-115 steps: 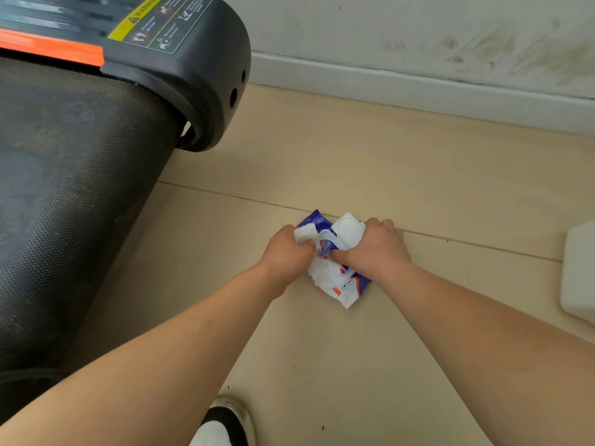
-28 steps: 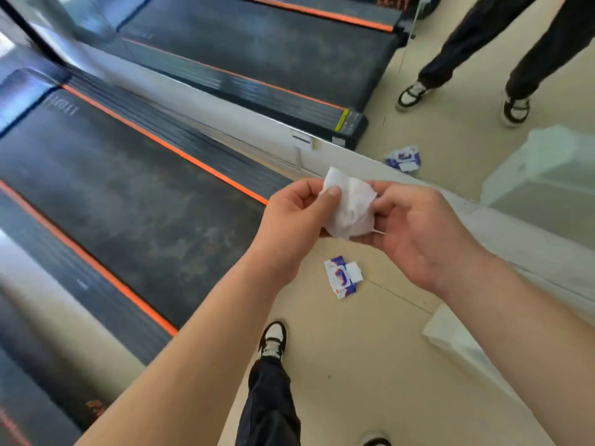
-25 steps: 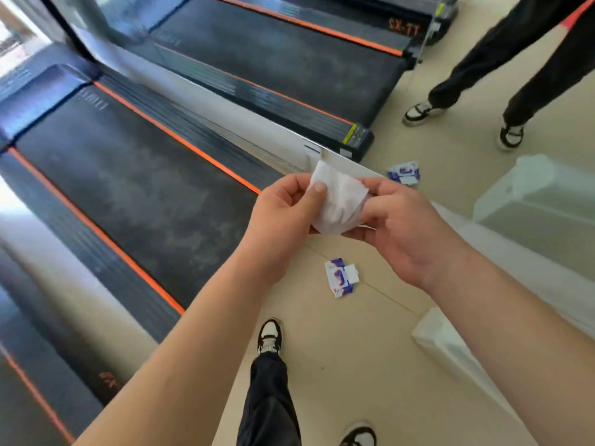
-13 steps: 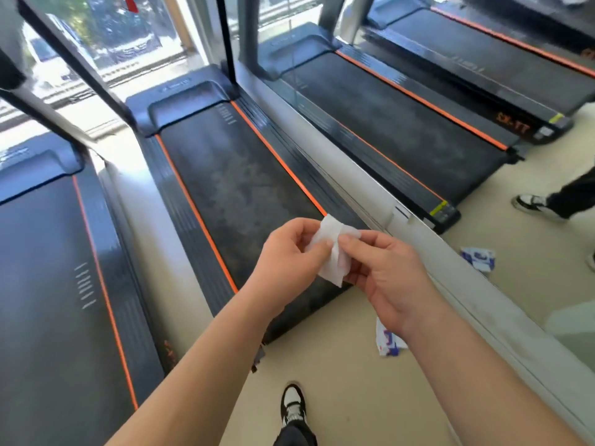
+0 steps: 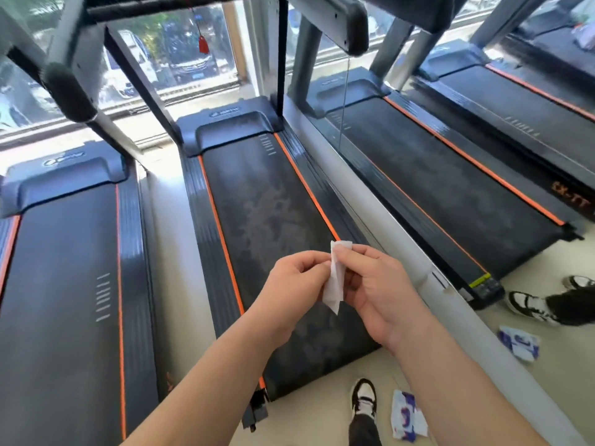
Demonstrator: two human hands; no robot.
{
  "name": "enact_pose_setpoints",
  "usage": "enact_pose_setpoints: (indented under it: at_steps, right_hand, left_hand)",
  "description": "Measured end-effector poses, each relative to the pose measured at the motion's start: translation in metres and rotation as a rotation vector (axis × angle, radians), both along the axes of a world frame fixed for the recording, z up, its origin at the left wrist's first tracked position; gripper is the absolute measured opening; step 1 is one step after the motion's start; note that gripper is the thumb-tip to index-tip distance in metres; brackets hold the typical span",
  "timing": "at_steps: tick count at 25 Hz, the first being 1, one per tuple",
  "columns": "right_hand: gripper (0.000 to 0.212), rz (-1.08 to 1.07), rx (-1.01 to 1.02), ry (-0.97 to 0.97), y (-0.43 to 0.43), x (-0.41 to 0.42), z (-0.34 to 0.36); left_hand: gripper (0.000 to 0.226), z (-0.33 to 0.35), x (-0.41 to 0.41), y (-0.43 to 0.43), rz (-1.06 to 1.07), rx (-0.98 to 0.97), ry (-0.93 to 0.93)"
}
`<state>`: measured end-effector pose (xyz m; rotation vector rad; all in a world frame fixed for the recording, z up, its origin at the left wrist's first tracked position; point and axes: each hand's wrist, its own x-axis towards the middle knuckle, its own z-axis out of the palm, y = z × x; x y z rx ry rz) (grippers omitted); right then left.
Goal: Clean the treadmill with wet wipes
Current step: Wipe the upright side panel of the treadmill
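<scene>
Above the treadmill (image 5: 273, 220) belt, we hold a white wet wipe (image 5: 335, 278) between our left hand (image 5: 296, 281) and right hand (image 5: 380, 288), fingers pinching it. Down on the floor (image 5: 315, 410) lies the wipes pack (image 5: 406, 417) beside our shoe (image 5: 363, 397).

Belt (image 5: 277, 220) open below hands; handrail (image 5: 69, 88) overhead left (mirror (image 5: 370, 201) blocks rt).

The left hand (image 5: 294, 278) and right hand (image 5: 375, 284) cover much of the folded wet wipe (image 5: 335, 286), and both forearms run off the bottom edge. The treadmill console (image 5: 325, 19) is cut off at the top. The print on the wet wipe pack (image 5: 406, 418) is too blurred to read.
</scene>
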<state>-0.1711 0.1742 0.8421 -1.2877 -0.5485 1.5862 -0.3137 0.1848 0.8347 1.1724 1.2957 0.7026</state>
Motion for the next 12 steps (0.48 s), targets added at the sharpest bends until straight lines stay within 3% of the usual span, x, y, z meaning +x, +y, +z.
enact_pose_setpoints:
  at_steps: [5,8,12]
  right_hand:
    - [0.012,0.112,0.026,0.027,0.077,0.041,0.004]
    - [0.014,0.199,0.046,-0.002,0.123,0.062,0.009]
    - [0.019,0.332,0.056,-0.030,0.166,0.077,0.015]
  left_hand:
    - [0.038,0.009,0.045,0.059,0.084,-0.092,-0.146]
    - [0.051,0.017,0.069,0.094,0.153,-0.080,-0.131]
    - [0.035,0.025,0.080,0.126,0.263,-0.074,-0.188]
